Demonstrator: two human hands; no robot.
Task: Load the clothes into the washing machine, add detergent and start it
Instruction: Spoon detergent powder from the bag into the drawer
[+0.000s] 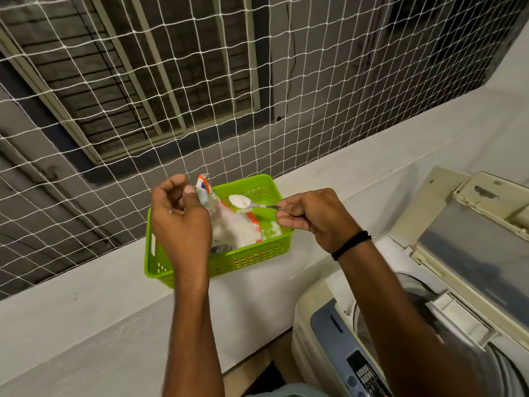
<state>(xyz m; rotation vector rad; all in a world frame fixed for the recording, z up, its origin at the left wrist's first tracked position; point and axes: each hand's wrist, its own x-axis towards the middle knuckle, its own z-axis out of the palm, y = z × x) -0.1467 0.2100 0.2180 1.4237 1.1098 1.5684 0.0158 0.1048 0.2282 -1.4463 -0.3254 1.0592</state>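
Observation:
A green plastic basket (257, 255) sits on the white ledge (86, 305). Inside it stands an opened detergent packet (229, 227) full of white powder. My left hand (179, 216) pinches the packet's top edge and holds it up. My right hand (312, 217) grips a metal spoon (252, 204) heaped with white powder, held just above the basket. At the lower right is the top-loading washing machine (323, 339) with its lid (472, 253) raised. Its control panel (363, 373) faces me, and the inside of the drum is mostly hidden by my right arm.
A white rope net (171, 96) spans the opening behind the ledge, with a grey building wall and barred window (137, 81) beyond. The washing machine stands directly against the ledge's lower wall.

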